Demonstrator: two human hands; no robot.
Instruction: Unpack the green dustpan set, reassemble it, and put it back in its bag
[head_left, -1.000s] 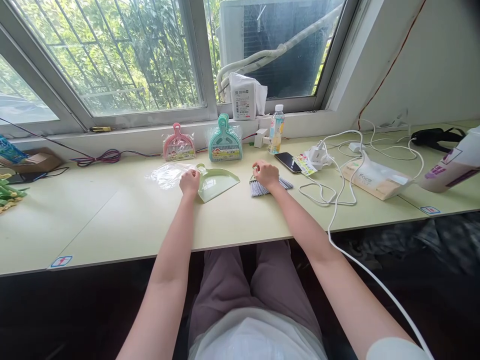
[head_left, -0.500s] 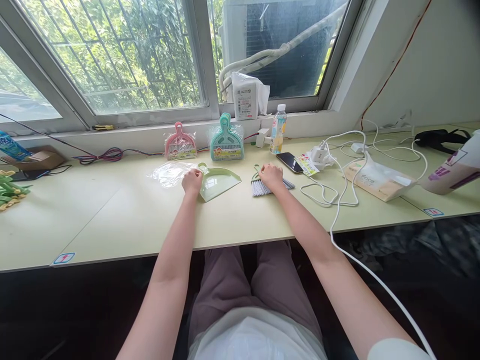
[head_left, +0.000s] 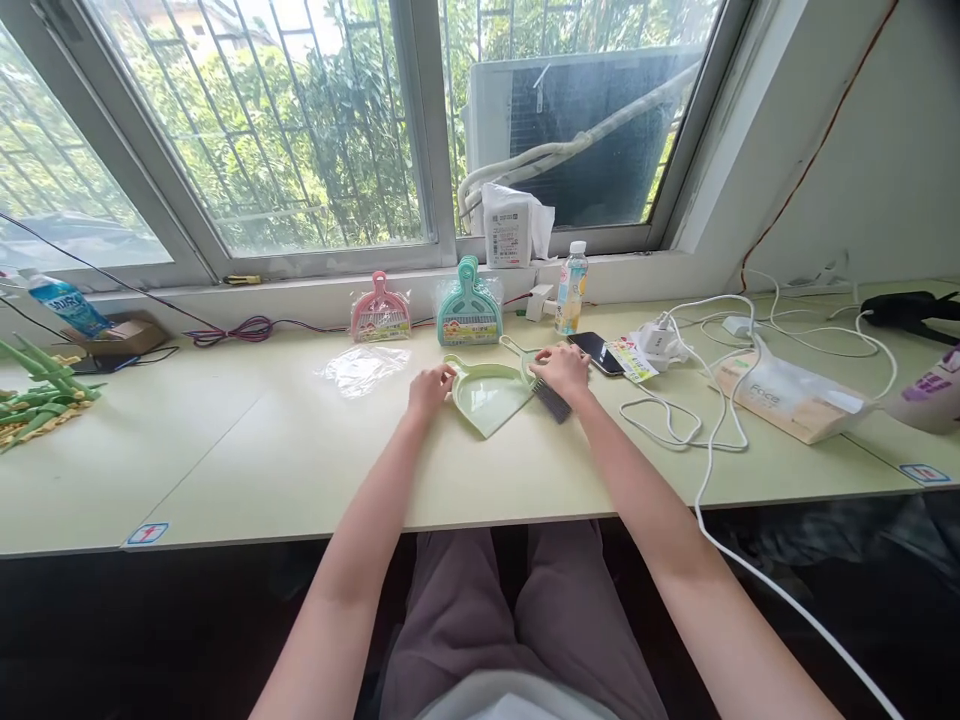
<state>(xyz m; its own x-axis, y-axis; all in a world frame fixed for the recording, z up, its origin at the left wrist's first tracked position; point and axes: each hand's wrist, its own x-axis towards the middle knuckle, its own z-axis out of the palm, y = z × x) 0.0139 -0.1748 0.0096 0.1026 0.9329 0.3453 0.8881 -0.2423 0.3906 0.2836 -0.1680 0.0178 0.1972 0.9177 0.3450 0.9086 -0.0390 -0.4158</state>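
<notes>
A light green dustpan lies on the desk in front of me, its wide edge turned toward my right. My left hand is closed on its left side near the handle. My right hand grips a small green hand brush with dark bristles, held beside the dustpan's right corner. The brush handle points up and left behind the dustpan; my fingers cover part of its body. Crumpled clear plastic wrap rests left of my left hand.
Behind stand a wrapped pink dustpan set and a wrapped teal one. A drink bottle, a phone, white cables and a tissue pack lie to the right. A potted plant is far left.
The brush has moved left to the dustpan and turned, its handle now slanting up-left. The dustpan has rotated, with my left hand still on it. The camera view has shifted slightly.
</notes>
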